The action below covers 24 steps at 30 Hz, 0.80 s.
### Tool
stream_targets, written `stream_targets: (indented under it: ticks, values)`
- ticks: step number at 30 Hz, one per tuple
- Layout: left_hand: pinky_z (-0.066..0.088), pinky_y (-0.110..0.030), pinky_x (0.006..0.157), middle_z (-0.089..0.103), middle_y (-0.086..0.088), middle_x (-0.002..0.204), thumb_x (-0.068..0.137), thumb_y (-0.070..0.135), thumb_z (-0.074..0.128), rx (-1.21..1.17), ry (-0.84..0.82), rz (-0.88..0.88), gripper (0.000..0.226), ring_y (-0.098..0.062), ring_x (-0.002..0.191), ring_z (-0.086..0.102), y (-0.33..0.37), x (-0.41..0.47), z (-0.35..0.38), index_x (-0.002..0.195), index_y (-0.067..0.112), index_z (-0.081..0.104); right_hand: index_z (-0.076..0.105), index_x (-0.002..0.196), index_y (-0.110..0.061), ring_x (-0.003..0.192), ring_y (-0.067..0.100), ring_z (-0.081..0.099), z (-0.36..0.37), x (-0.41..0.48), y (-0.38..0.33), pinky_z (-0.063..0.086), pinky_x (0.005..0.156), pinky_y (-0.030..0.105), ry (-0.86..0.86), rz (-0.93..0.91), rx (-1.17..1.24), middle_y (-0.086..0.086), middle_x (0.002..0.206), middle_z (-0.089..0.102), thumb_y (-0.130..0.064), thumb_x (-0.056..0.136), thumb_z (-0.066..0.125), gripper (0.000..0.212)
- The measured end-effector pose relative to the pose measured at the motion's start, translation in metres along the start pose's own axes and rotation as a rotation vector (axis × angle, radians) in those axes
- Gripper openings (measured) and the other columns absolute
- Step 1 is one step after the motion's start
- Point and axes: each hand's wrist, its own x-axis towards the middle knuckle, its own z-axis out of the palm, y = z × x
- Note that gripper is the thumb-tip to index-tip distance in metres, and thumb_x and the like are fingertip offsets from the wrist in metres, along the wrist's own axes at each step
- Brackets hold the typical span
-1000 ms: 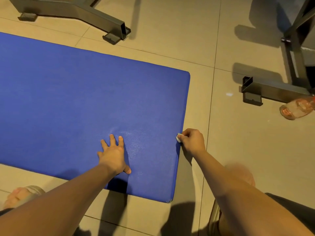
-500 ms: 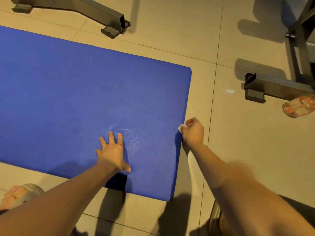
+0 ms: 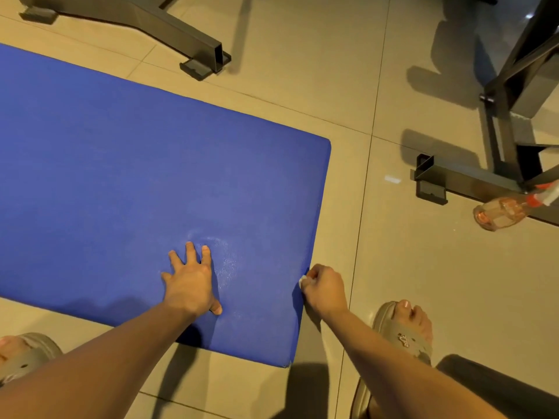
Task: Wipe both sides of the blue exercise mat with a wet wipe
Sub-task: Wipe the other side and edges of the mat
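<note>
Mat (image 3: pixel 121 176) lies flat on the floor (image 3: pixel 438 297), one face up. The left hand (image 3: pixel 190 285) presses on it near the short end, grip apart, fingers spread flat. The right hand (image 3: pixel 325 287) has its grip clamped on a small white wipe (image 3: pixel 302 279), held against the mat's end edge. A faint sheen beside the left hand suggests part of the top is wiped; the edge seems the step in hand, and the underside's state cannot be told.

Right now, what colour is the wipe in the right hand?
White; a small bit of the wet wipe shows at the right hand, head view.
</note>
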Motion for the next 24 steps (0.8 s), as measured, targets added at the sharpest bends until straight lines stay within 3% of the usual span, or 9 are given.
stream_targets:
  ticks: [5,9,17,20,24]
  values:
    - [0.025,-0.068,0.113,-0.019,-0.014,0.165,0.057,0.057,0.093,0.030,-0.019,-0.019,0.151,-0.053,0.149,-0.011,0.000,0.004,-0.002,0.160,0.018,-0.010,0.064,0.088,-0.008,0.076,0.023,0.061,-0.020,0.075,-0.027,0.043,0.067,0.028,0.216,0.065,0.163,0.005,0.082,0.065,-0.017,0.088,0.068,0.010]
    - [0.021,-0.068,0.115,-0.023,-0.013,0.165,0.059,0.056,0.092,0.035,-0.042,-0.028,0.150,-0.052,0.150,-0.013,0.000,0.007,-0.001,0.160,0.020,-0.012,0.066,0.095,-0.007,0.084,0.026,0.062,-0.037,0.127,-0.045,0.047,0.073,0.031,0.263,0.085,0.164,0.007,0.092,0.066,-0.019,0.090,0.071,0.013]
    - [0.022,-0.070,0.115,-0.022,-0.014,0.165,0.059,0.055,0.093,0.034,-0.049,-0.030,0.151,-0.053,0.150,-0.013,0.001,0.006,-0.002,0.160,0.018,-0.012,0.071,0.080,-0.006,0.076,0.028,0.067,-0.028,0.078,-0.027,0.054,0.070,0.034,0.014,-0.002,-0.050,0.009,0.081,0.071,-0.020,0.086,0.073,0.015]
    - [0.023,-0.070,0.115,-0.022,-0.015,0.165,0.058,0.054,0.093,0.036,-0.040,-0.022,0.151,-0.054,0.149,-0.012,0.001,0.004,-0.002,0.160,0.017,-0.013,0.067,0.078,-0.009,0.070,0.022,0.061,-0.021,0.044,-0.013,0.046,0.063,0.029,-0.109,-0.014,-0.130,0.003,0.076,0.067,-0.024,0.088,0.071,0.019]
    - [0.025,-0.070,0.114,-0.022,-0.016,0.165,0.058,0.054,0.093,0.046,-0.048,-0.021,0.153,-0.055,0.149,-0.012,0.004,0.004,-0.004,0.160,0.016,-0.014,0.066,0.082,-0.010,0.071,0.024,0.061,-0.030,0.061,-0.023,0.042,0.063,0.027,-0.007,-0.009,-0.077,0.002,0.074,0.064,-0.022,0.088,0.070,0.014]
